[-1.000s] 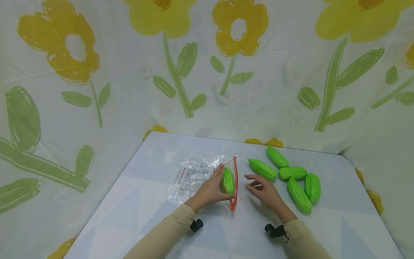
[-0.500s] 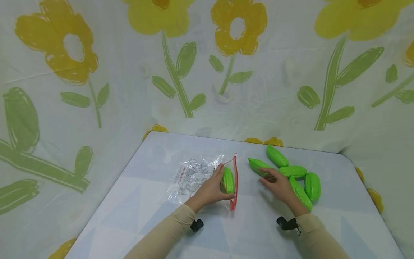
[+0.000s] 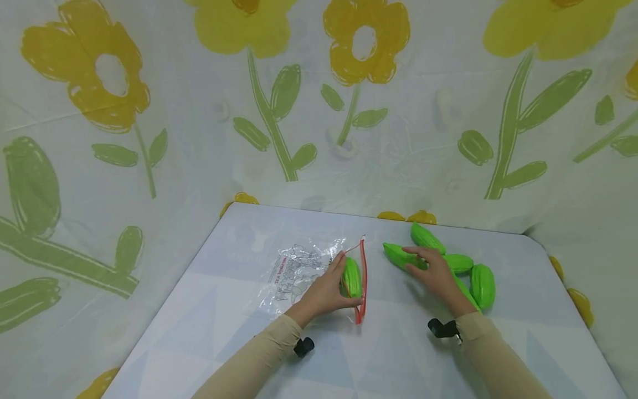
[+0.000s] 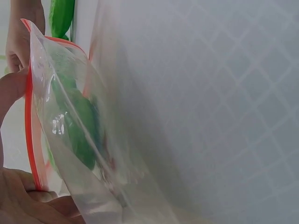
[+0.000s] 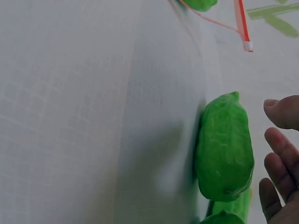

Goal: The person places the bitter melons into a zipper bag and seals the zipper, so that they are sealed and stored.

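Observation:
A clear zip bag (image 3: 294, 277) with a red zipper lies on the table, its mouth facing right. One green bitter melon (image 3: 352, 278) is inside, near the mouth. My left hand (image 3: 326, 291) holds the gaping mouth; in the left wrist view its thumb (image 4: 13, 86) is at the red edge, other fingers lower down. My right hand (image 3: 436, 274) hovers over the leftmost loose bitter melon (image 3: 397, 255), with thumb and fingers apart. In the right wrist view a gap shows between the fingers and that bitter melon (image 5: 225, 149).
Several more bitter melons lie behind and to the right of my right hand, among them one at the back (image 3: 427, 238) and one at the right (image 3: 482, 286). The pale table (image 3: 239, 221) ends at a flower-printed curtain (image 3: 413, 138).
My right hand has moved right and away from the bag, to above the leftmost loose bitter melon. The left hand and the bag stay in place.

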`<state>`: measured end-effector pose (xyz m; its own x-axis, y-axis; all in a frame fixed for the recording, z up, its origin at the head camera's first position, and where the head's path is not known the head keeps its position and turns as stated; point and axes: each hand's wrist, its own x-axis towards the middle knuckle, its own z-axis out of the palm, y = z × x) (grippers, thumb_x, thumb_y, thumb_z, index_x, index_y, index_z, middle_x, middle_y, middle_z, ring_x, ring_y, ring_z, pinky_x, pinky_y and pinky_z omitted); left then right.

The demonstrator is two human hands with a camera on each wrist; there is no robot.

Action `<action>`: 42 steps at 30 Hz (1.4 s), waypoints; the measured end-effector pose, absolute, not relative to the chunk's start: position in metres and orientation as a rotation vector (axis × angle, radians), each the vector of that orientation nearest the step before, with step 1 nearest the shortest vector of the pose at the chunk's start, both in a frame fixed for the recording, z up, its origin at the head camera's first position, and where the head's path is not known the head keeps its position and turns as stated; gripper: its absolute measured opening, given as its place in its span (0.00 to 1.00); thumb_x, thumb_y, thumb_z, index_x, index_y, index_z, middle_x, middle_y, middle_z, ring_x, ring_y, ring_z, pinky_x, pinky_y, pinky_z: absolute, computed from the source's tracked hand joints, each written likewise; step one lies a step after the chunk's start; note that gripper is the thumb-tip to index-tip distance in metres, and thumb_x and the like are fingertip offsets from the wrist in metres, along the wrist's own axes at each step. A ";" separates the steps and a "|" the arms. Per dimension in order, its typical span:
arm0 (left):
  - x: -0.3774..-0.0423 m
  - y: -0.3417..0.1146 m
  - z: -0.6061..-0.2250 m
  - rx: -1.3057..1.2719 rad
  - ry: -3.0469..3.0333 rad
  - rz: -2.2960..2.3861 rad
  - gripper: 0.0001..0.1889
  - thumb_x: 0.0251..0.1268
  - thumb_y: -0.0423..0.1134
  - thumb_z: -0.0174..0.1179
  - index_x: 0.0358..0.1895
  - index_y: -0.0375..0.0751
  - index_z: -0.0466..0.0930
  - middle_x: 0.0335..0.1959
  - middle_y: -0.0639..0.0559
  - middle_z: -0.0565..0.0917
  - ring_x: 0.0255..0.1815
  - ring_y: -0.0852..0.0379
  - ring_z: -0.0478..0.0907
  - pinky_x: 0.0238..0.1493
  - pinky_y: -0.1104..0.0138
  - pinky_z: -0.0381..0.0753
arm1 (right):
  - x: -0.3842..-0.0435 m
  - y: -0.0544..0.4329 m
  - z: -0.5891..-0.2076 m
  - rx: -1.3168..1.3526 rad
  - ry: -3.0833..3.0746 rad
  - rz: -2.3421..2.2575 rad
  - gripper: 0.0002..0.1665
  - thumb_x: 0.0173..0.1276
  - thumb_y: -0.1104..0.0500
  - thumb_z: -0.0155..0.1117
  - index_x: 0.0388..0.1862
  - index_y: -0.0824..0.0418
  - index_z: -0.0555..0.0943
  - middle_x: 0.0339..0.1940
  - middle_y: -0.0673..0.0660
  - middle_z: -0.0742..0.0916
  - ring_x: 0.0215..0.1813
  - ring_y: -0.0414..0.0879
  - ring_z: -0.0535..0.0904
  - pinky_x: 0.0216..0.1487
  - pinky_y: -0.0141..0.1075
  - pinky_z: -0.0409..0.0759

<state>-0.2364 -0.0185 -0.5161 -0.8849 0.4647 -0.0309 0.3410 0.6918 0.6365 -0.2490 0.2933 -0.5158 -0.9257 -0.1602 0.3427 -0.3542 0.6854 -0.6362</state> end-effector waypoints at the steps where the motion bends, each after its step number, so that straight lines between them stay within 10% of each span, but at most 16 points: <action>1: -0.236 -0.018 -0.516 0.655 2.711 0.965 0.63 0.53 0.64 0.73 0.83 0.41 0.44 0.85 0.55 0.42 0.77 0.43 0.63 0.69 0.49 0.73 | -0.251 0.294 -0.515 0.411 -2.649 1.072 0.24 0.68 0.64 0.70 0.63 0.62 0.82 0.60 0.64 0.84 0.57 0.61 0.77 0.58 0.56 0.75; 12: -0.237 -0.018 -0.516 0.658 2.709 0.976 0.63 0.53 0.63 0.74 0.83 0.41 0.44 0.85 0.54 0.42 0.78 0.43 0.62 0.69 0.50 0.73 | -0.259 0.300 -0.516 0.366 -2.831 1.043 0.26 0.72 0.64 0.66 0.68 0.62 0.78 0.72 0.71 0.74 0.73 0.70 0.64 0.69 0.68 0.64; 42: -0.235 -0.019 -0.515 0.633 2.703 0.963 0.63 0.53 0.64 0.73 0.84 0.42 0.44 0.85 0.54 0.41 0.78 0.43 0.60 0.70 0.50 0.72 | -0.231 0.284 -0.520 0.270 -2.973 1.095 0.32 0.69 0.47 0.71 0.69 0.57 0.78 0.68 0.66 0.78 0.56 0.60 0.79 0.54 0.53 0.81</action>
<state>-0.2352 -0.0185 -0.5150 -0.8875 0.4586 -0.0458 0.3263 0.6954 0.6403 -0.2313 0.2838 -0.5196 -0.9849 -0.1718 0.0225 -0.1454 0.7486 -0.6469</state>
